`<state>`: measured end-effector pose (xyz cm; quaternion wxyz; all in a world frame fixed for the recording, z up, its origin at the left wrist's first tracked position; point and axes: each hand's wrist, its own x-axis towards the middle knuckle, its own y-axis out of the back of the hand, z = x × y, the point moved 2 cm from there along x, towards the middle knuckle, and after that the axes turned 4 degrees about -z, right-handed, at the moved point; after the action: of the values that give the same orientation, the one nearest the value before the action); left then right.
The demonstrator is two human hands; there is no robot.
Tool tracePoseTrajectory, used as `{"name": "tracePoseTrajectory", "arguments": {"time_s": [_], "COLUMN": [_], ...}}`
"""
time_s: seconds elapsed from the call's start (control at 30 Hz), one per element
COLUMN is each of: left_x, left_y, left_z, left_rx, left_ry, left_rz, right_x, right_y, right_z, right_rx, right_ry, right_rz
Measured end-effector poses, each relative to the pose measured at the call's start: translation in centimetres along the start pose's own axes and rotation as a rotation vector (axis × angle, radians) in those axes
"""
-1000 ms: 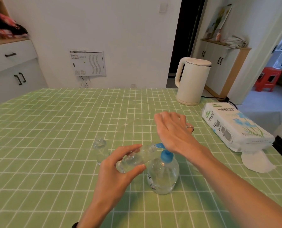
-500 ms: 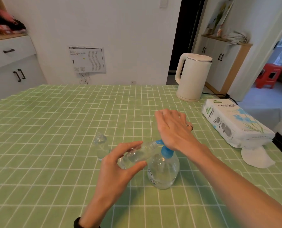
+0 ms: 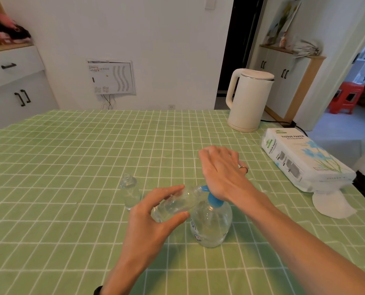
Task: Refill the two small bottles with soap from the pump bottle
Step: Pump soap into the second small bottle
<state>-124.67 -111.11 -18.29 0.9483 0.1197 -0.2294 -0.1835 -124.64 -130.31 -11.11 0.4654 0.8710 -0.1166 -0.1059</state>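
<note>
On the green checked tablecloth (image 3: 70, 156), I see one small bottle (image 3: 130, 193) standing upright at left, uncapped, apart from both hands. Just to its right, the left hand (image 3: 149, 222) grips the second small bottle (image 3: 177, 204) between the thumb and curled fingers. That bottle is tilted nearly on its side, and its mouth is up against the blue nozzle (image 3: 204, 188) of the pump bottle (image 3: 211, 226). How full the held bottle is, I cannot tell from here.

The pump bottle stands upright at the near centre of the table, round-bodied and clear. The right hand (image 3: 224, 171) lies over its pump head, palm down, with the fingers straight and spread. The heel of the hand rests on the blue top, and a ring (image 3: 243, 168) sits on one finger.

Farther right, toward the far edge, stands a cream kettle (image 3: 247, 101). At the right edge lies a pack of tissue paper (image 3: 300, 160), with a loose white sheet (image 3: 326, 204) on its near side.
</note>
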Motion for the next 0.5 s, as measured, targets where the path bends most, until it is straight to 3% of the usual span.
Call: {"name": "tracePoseTrajectory", "arguments": {"time_s": [0.5], "left_x": [-0.2], "left_y": [0.0], "left_z": [-0.3], "left_rx": [-0.045], "left_ry": [0.042], "left_rz": [-0.047], "right_x": [-0.1], "right_y": [0.3], "right_z": [-0.3], "right_rx": [-0.006], "right_ry": [0.011], "right_rz": [0.011]}}
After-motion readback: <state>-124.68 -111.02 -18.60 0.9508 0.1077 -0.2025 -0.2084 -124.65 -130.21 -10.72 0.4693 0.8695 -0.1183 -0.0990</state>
